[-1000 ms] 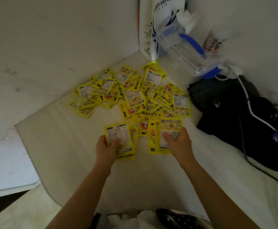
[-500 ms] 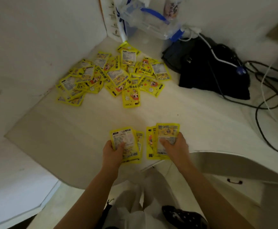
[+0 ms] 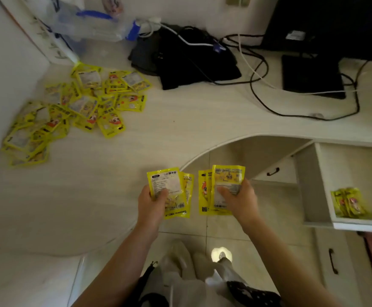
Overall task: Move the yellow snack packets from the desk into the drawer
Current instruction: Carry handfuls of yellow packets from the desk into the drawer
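Bare forearms without sleeves, pale light trousers [image 3: 180, 282], black dotted cloth [image 3: 251, 292] at the lap.

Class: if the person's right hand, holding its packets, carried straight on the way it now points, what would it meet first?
Probably the desk's curved front edge; the right hand points up-frame, not toward the open drawer. Depth is unclear.

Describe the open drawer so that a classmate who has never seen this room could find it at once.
Start at the white desk and follow its curved front edge to the right. Under the desktop, the open drawer juts out, white inside, with a few yellow packets in it. The drawers beside and below it are shut, with dark handles.
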`<state>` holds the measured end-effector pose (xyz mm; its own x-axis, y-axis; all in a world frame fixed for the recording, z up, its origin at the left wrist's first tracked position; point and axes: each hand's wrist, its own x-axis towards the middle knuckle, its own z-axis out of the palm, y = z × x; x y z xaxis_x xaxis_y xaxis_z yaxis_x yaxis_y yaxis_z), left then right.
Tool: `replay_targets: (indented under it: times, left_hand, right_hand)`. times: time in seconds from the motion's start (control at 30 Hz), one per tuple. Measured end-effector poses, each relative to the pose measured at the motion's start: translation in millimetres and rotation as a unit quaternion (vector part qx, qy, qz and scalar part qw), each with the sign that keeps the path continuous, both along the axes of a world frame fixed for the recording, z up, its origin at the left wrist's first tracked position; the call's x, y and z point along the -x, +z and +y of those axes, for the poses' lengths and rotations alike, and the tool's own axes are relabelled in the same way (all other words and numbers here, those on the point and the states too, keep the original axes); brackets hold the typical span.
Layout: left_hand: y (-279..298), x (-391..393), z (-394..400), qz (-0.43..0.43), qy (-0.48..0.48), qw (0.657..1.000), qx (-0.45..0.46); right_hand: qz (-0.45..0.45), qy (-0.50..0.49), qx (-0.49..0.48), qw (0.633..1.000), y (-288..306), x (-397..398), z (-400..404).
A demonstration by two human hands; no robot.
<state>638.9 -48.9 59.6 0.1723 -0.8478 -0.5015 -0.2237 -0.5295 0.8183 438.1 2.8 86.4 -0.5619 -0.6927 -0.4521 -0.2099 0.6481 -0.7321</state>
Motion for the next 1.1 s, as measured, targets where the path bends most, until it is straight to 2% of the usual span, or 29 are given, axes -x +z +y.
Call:
replay_targets:
  times: [0.17, 0.27, 0.33, 0.43, 0.77, 1.1]
  left_hand:
    - [3, 61, 32, -0.003, -0.104, 0.995, 0.0]
    - [0, 70, 42, 0.006, -0.113, 0.994, -0.001]
    - [6, 160, 114, 0.007, -0.2, 0.98, -0.018]
    - [2, 166, 123, 0.039, -0.189, 0.981, -0.028]
    - [-9, 303, 241, 0.068, -0.268, 0.96, -0.054]
    - [-18, 406, 242, 0.074, -0.295, 0.951, -0.062]
  right_hand:
    - [-0.014, -0.076, 0.002, 0.997, -8, 48, 68]
    - [-0.026, -0.088, 0.0, 0.996, -12, 53, 83]
    - [-0.044, -0.176, 0.009, 0.983, -7, 123, 180]
    - [-0.057, -0.192, 0.018, 0.98, -12, 128, 195]
    - [-0.077, -0.303, 0.032, 0.949, -12, 239, 334]
    - [-0.062, -0.338, 0.023, 0.939, -16, 328, 354]
